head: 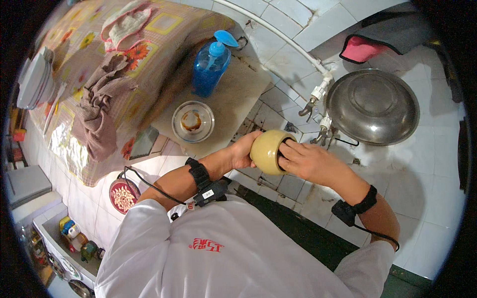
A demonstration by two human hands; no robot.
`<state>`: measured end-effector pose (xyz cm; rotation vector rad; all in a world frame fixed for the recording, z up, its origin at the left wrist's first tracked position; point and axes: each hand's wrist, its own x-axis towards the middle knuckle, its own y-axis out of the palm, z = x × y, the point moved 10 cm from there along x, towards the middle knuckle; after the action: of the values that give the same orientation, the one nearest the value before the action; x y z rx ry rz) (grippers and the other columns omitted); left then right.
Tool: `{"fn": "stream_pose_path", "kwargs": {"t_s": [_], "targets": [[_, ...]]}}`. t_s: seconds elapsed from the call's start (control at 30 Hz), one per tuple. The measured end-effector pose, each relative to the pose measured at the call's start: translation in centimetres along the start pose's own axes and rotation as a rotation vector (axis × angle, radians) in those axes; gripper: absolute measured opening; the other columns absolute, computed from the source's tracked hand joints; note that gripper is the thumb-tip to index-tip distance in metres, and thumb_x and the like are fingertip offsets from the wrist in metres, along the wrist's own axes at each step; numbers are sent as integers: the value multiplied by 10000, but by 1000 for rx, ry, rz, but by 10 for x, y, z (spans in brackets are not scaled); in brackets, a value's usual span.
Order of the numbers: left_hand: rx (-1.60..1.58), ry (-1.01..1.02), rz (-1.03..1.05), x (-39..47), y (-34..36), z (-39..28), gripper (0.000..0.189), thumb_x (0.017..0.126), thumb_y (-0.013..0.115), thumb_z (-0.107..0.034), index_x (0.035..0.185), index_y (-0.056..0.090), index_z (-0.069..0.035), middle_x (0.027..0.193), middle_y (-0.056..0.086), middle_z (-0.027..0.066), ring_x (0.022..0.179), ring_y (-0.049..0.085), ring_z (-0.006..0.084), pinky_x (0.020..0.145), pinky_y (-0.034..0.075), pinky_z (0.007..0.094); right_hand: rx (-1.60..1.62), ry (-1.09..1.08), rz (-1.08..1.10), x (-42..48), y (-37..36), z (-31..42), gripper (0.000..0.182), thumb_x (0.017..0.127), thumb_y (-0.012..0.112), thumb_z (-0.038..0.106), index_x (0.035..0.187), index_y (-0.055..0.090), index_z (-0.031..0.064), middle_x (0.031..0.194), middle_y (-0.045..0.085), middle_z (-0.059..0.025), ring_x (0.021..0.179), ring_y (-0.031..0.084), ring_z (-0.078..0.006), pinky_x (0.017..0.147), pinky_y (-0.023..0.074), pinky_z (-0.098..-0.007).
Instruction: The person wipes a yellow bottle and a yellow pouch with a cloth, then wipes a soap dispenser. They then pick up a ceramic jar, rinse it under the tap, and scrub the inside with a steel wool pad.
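Observation:
A round yellow glazed pot [266,152] is tilted on its side in front of me, its dark mouth turned to the right. My left hand [244,151] grips it from the left, around its base and side. The fingers of my right hand [309,162] reach into the mouth, and their tips are hidden inside. Whether they hold anything in there cannot be seen. Beyond my left wrist, a clear round dish or lid [193,121] with a brown ring stain lies on a board [238,93]. A blue pump bottle [211,69] stands behind it.
Two taps [308,107] on a white pipe [275,29] sit just beyond the pot, near an upturned metal basin [372,108]. At left, a flowered tablecloth [149,78] carries a crumpled cloth [98,108] and stacked white dishes [36,82]. A red round stool [124,196] stands below.

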<state>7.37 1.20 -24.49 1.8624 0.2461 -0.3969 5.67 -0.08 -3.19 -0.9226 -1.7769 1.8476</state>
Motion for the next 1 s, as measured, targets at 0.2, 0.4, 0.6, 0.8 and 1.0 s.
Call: {"fn": "stream_pose_path", "kwargs": {"t_s": [0.2, 0.4, 0.6, 0.8, 1.0], "targets": [[17, 7, -21, -3, 4, 7, 375, 964, 343, -408, 1012, 602, -141, 763, 637, 5, 509, 589, 128, 307, 375, 238, 59, 201, 258, 3, 52, -5, 234, 719, 644, 85, 951, 640, 54, 1043, 618, -116, 925, 637, -270, 716, 554, -384], [29, 131, -122, -9, -3, -8, 377, 963, 339, -420, 1019, 598, -152, 758, 624, -5, 512, 570, 120, 311, 343, 245, 885, 904, -75, -8, 85, -55, 195, 811, 630, 67, 986, 672, -10, 884, 681, -164, 783, 674, -304, 718, 532, -364], [57, 109, -171, -6, -18, -9, 372, 966, 329, -416, 1037, 587, -158, 769, 630, -16, 533, 585, 122, 315, 363, 246, 1327, 1235, 27, -38, 133, -64, 243, 861, 560, 119, 987, 646, -69, 842, 686, -156, 783, 641, -202, 689, 517, -356], [-39, 61, -111, -5, -15, -14, 390, 966, 329, -422, 1025, 600, -148, 762, 647, -2, 521, 612, 127, 312, 404, 243, 298, 235, 23, -5, 10, -32, 356, 777, 627, 76, 1129, 579, 47, 1171, 567, -97, 973, 624, -272, 766, 563, -374], [-2, -28, -78, -2, -10, -1, 390, 957, 347, -429, 992, 613, -146, 744, 648, 5, 510, 617, 133, 303, 412, 243, 88, 6, 199, 8, 25, -10, 251, 747, 620, 96, 998, 619, 80, 1135, 577, -75, 1056, 568, -211, 708, 565, -299]]}}
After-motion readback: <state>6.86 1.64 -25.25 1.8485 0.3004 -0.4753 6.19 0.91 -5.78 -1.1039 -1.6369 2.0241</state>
